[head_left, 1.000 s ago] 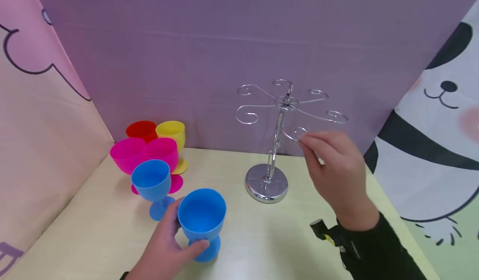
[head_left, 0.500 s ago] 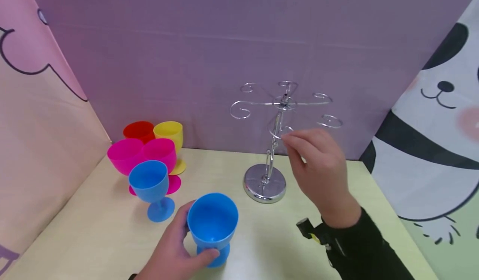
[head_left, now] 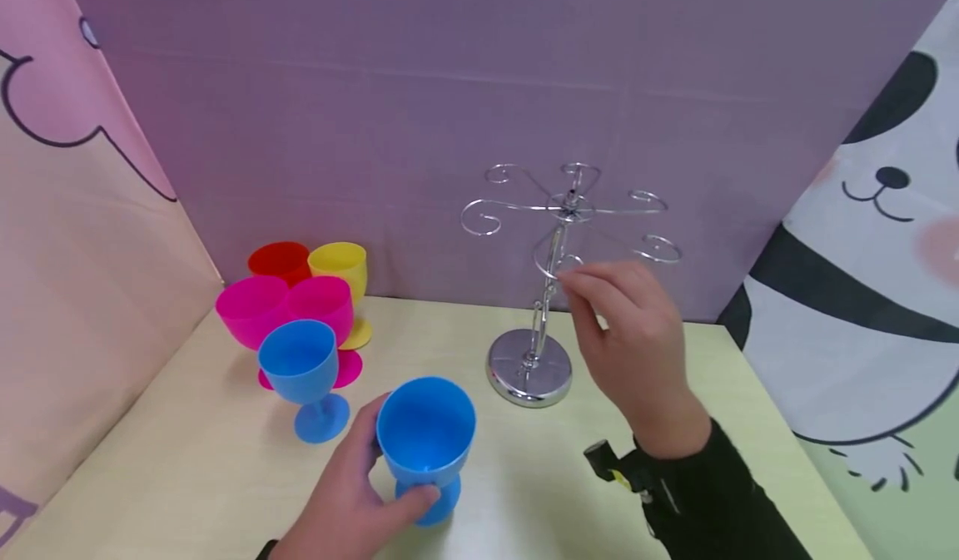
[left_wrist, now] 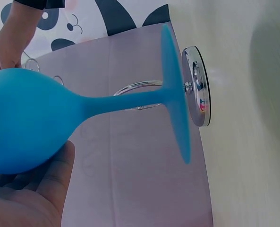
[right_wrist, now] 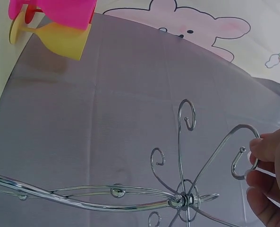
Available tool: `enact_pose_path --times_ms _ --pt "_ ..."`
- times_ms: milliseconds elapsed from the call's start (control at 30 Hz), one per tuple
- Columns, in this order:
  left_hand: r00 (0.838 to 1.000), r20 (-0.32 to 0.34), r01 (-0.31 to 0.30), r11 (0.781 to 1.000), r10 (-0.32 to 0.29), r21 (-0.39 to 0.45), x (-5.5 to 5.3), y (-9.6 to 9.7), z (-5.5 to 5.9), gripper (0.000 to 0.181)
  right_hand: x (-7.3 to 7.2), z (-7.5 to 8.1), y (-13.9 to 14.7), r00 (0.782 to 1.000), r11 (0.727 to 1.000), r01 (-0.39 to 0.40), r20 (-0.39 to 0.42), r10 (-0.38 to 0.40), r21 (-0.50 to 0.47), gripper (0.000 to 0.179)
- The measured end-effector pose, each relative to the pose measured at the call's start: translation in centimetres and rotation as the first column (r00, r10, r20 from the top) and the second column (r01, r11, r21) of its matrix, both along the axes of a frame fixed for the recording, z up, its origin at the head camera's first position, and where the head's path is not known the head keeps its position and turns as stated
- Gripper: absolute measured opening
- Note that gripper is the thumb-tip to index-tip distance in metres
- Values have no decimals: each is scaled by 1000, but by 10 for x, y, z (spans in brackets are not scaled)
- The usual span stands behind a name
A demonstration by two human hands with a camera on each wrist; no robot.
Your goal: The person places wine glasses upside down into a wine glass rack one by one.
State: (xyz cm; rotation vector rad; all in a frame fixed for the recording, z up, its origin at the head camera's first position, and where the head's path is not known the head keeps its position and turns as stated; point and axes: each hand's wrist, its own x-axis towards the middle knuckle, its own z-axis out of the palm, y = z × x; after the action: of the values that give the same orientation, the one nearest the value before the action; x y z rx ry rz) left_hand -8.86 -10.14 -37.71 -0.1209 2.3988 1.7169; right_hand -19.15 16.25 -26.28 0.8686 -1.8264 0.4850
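Note:
My left hand [head_left: 348,493] grips a blue plastic goblet [head_left: 425,427] upright near the front of the table, thumb across the lower bowl and stem. In the left wrist view the goblet's foot [left_wrist: 177,104] shows in front of the rack's round base. A chrome goblet rack [head_left: 529,369] with several curled arms stands to the right of that goblet. My right hand [head_left: 633,344] pinches the curled end of the rack's nearest arm [right_wrist: 243,126] between thumb and fingertips. Nothing hangs on the rack's arms.
At the left stands a cluster of goblets: another blue goblet [head_left: 300,360] in front, two pink goblets [head_left: 250,310] behind it, then a red goblet [head_left: 279,262] and a yellow goblet [head_left: 340,267]. A purple backdrop [head_left: 419,127] rises behind the table [head_left: 195,460].
My right hand has moved left with the pinched arm, and the rack's top has turned with it. The blue goblet in my left hand has shifted slightly right.

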Motion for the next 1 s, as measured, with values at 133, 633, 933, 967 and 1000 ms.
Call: enact_pose_path --times_ms 133,633,933,967,1000 --pt "1000 -13 -15 1000 15 14 -1 3 1 112 -1 0 0 1000 1000 -11 -5 10 -2 13" --pt "1000 -11 -7 999 8 51 -2 7 7 111 -2 -5 2 999 999 -52 -13 52 3 22" --pt "995 -55 -77 987 86 138 -2 1 12 104 5 -12 6 998 994 -59 14 60 -89 34" --pt "994 -55 -84 984 93 159 -1 1 13 103 7 -13 7 998 991 -67 14 69 -120 34" --pt "993 -59 -85 980 97 180 -1 -1 13 103 8 -15 8 997 985 -78 16 82 -154 33"
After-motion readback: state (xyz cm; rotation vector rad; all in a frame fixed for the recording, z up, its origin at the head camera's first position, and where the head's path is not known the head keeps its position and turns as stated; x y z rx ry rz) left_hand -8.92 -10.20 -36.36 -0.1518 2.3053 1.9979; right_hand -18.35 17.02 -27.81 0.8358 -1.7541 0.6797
